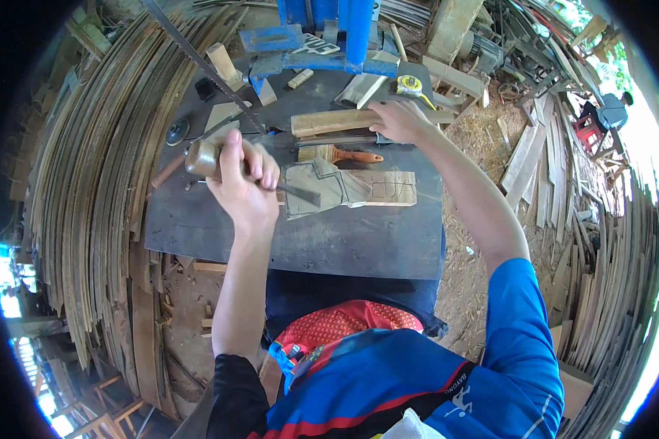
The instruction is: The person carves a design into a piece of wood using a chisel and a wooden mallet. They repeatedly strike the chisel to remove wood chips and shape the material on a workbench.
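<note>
My left hand (243, 183) is closed around the wooden handle of a chisel (205, 157), whose dark blade (300, 194) lies across a grey cloth (322, 189) on a carved wooden board (388, 188). My right hand (399, 121) reaches to the far side of the dark metal table (359, 241) and rests on a long wooden plank (329, 121), fingers curled over its end. A paintbrush with an orange handle (340, 155) lies between the plank and the carved board.
A blue machine frame (329, 33) stands at the table's far edge, with a saw blade (201, 62), a yellow tape measure (410, 86) and wood blocks near it. Stacks of thin wooden strips (102, 168) surround the table on both sides. Sawdust covers the ground at right.
</note>
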Available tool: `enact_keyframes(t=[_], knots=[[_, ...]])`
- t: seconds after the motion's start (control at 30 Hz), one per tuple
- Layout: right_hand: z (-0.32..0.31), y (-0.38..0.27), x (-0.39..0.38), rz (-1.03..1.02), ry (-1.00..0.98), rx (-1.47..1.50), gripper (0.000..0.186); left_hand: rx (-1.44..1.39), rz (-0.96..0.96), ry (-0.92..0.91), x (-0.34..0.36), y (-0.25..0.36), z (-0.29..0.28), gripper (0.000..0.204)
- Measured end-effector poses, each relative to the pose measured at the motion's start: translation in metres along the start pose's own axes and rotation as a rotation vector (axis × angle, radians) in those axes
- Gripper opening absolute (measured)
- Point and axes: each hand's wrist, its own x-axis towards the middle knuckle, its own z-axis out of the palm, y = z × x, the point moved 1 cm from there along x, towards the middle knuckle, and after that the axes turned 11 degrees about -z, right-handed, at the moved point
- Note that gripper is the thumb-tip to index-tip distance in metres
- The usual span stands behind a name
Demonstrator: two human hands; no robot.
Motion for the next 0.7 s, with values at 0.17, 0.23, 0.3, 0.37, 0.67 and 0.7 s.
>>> enact_keyframes(t=[0.17, 0.23, 0.3, 0.37, 0.67, 0.7], knots=[[-0.038, -0.043, -0.087, 0.143, 0.106, 0.060, 0.045, -0.034, 0.041, 0.182, 0.022, -0.036, 0.018, 0.043], [-0.048, -0.051, -0.130, 0.224, 0.133, 0.137, 0.046, -0.043, 0.031, 0.191, 0.030, -0.051, 0.024, 0.042], [-0.044, -0.060, -0.174, 0.311, 0.190, 0.260, 0.048, -0.012, -0.005, 0.189, 0.033, -0.065, 0.026, 0.041], [-0.029, -0.068, -0.213, 0.401, 0.260, 0.401, 0.050, 0.000, 0.027, 0.147, 0.033, -0.072, 0.024, 0.029], [0.021, -0.121, -0.326, 0.842, 0.671, 0.952, 0.044, 0.073, 0.145, -0.095, 0.024, -0.089, 0.027, 0.027], [0.019, -0.124, -0.328, 0.862, 0.671, 0.915, 0.044, 0.081, 0.142, -0.091, 0.024, -0.089, 0.026, 0.027]])
